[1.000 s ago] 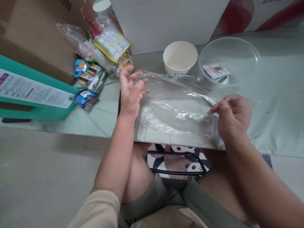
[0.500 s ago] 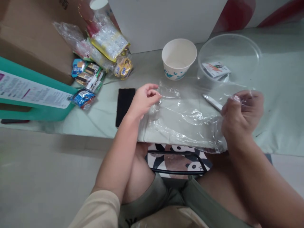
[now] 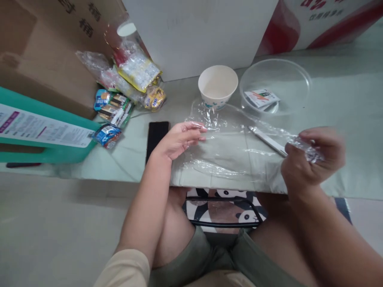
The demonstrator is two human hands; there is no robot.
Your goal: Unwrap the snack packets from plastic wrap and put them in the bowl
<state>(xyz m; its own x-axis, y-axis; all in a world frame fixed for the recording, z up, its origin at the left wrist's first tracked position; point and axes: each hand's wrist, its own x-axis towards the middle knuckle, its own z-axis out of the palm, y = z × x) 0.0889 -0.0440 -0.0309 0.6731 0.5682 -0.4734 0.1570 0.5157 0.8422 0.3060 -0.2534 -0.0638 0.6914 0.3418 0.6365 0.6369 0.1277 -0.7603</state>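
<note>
"What can be read?"
"桶 is printed on the cardboard box; the small characters on the red-and-white carton are blurred."
"The clear film?"
"Bunched in the closed fingers of the right hand, stretched to the left hand, whose fingers are parted."

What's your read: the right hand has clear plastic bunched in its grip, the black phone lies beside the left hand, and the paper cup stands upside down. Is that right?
Not quite: the paper cup is upright, not upside down; the head view shows its mouth facing up. The right hand, clear plastic and black phone are as you say.
</note>
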